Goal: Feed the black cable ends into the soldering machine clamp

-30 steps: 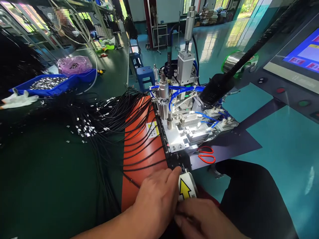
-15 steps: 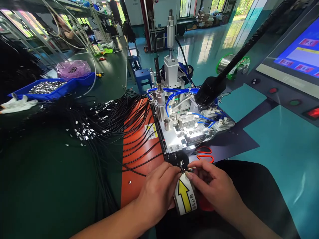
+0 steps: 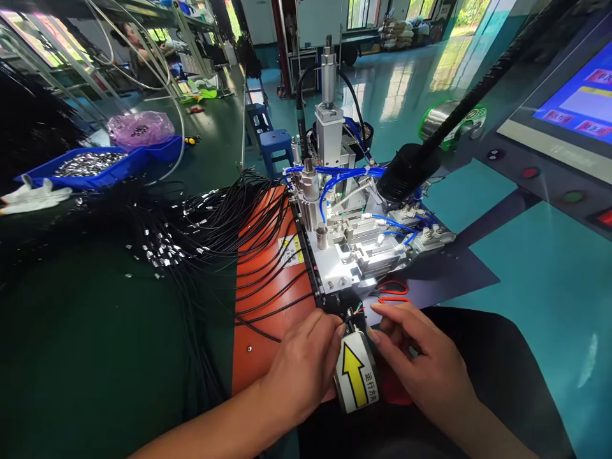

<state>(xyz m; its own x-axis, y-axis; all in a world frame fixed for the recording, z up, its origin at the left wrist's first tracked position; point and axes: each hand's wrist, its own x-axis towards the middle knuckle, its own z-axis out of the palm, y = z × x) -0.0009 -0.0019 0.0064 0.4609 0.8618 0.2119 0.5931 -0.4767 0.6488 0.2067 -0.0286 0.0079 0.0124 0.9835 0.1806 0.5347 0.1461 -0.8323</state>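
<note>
Beyond the hands, a silver machine (image 3: 368, 248); to its left, an orange board (image 3: 258, 370) under black cables (image 3: 258, 217). Right hand (image 3: 433, 366), half a second ago closed at the cable end, now just beside it, thumb and forefinger parted. Left hand (image 3: 306, 357) pinched on the cable (image 3: 349, 318) as before, above an arrow label (image 3: 356, 376). At the tip, thin coloured wires (image 3: 358, 310) newly visible.

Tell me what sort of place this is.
Most likely a cable-assembly workshop, judging by the heaped black cables, the blue-tubed metal machine and the green-flanged wire spool.
</note>
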